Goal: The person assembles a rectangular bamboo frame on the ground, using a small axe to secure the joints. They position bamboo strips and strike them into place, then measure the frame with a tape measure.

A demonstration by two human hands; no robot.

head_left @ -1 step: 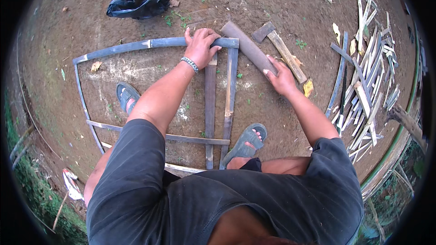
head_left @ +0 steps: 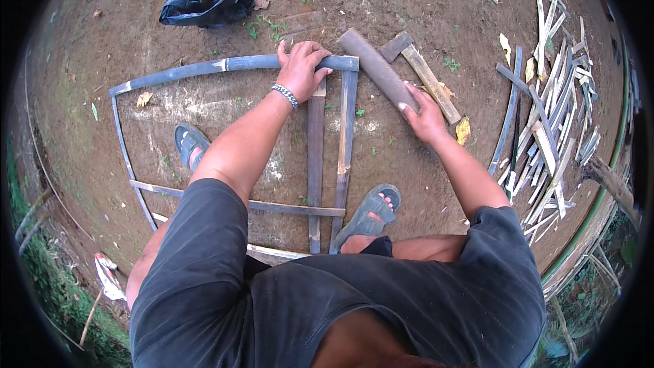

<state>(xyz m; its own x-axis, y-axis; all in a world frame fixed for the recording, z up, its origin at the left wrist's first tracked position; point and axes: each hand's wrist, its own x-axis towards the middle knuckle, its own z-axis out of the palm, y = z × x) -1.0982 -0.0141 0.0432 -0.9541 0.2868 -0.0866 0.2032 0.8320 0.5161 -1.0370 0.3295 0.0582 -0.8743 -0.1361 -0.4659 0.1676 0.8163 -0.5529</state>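
Compared with the moment before, the rod (head_left: 377, 68) has moved a little: its far end has swung slightly to the right, and it is now closer to the head of the tool (head_left: 430, 85). The left hand (head_left: 300, 73) and the frame (head_left: 253, 63) have kept their places.

The rod is thick and brown, and it slants between the right end of the frame and the tool. The right hand (head_left: 428, 120) holds it near its lower end; the thumb is on the near side, the other fingers are on the far side, clamped on the rod. I cannot tell whether the rod touches the tool head.

The left hand wears a bracelet (head_left: 285, 96). Its fingers are bent over the top bar of the frame, near the right corner, with the thumb on the near side, so they are clamped on this bar. The frame lies on the ground (head_left: 415, 163) in front of the person. The left sandal (head_left: 191, 143) is inside it, the right sandal (head_left: 368, 219) just outside, to the right.

A black bag (head_left: 208, 1) lies beyond the frame, and a pile of strips (head_left: 547, 146) lies at the far right
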